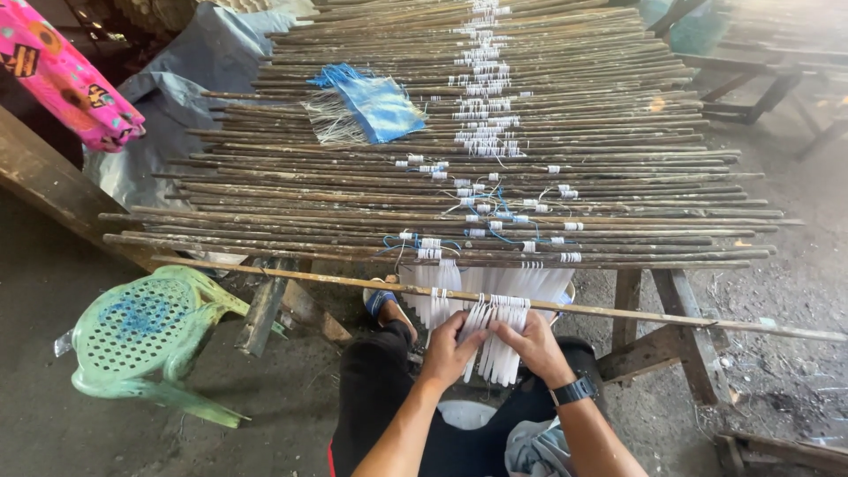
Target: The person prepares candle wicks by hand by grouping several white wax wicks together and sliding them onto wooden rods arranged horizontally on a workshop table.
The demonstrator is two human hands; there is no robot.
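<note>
At the lower centre of the frame, white strips hanging from a long stick are pinched by the left hand and the right hand, fingers closed around them. A green stool is seen at lower left.

White plastic strips hang in a bunch, looped over a thin, nearly level bamboo stick.

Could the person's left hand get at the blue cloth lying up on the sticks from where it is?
Probably not without leaning in: the left hand is busy on the white strips at the near edge, while the blue cloth lies far across the stick mat, though nothing covers it.
</note>
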